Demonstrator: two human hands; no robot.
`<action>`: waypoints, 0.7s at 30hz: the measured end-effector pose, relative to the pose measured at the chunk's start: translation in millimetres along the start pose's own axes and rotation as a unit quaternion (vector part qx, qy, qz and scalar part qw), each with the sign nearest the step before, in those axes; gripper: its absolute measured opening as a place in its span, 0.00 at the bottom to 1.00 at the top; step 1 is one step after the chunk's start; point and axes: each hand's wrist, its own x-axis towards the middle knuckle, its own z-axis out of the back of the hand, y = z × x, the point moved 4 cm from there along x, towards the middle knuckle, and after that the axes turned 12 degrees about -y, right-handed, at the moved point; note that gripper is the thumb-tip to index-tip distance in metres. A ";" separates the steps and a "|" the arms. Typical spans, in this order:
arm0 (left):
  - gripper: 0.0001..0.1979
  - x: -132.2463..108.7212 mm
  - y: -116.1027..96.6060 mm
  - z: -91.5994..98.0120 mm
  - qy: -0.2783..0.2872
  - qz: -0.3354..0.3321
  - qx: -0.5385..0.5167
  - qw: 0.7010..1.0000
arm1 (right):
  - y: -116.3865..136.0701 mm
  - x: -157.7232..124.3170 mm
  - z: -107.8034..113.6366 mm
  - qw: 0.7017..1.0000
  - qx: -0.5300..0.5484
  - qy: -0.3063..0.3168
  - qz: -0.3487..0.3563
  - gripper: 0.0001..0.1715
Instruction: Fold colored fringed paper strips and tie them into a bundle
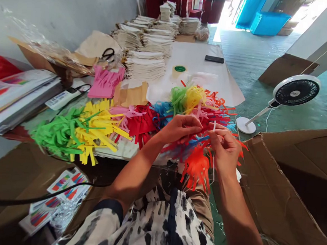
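Note:
My right hand point(225, 149) is closed in a pinch on a thin white string point(213, 169), which sticks up above the fingertips and hangs down below them. Just to its left, my left hand point(184, 128) has its fingers pinched together over the paper tassels; what they hold is too small to make out. Under and around both hands lie fringed paper tassels in several colours, among them an orange tassel point(197, 167) hanging over the table edge. A yellow tassel point(195, 98) and a light green tassel point(178, 99) lie beyond my hands.
Left along the table lie green tassels point(59, 132), yellow tassels point(97, 126) and pink fringed paper point(106, 82). Stacks of white bundles point(145, 63), black scissors point(108, 54), tape point(180, 69) and a phone point(214, 59) are farther back. A fan point(296, 92) and cardboard box point(289, 187) stand right.

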 end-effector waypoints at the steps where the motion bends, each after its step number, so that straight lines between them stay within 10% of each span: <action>1: 0.20 0.4 3.8 -4.6 0.009 0.004 -0.012 1.000 | 0.0 -0.2 -1.5 1.000 0.002 0.014 -0.015 0.11; 21: 0.19 -3.0 32.7 -7.5 -0.108 -0.055 -0.010 0.993 | -1.6 -4.3 0.6 0.999 -0.036 -0.005 -0.024 0.12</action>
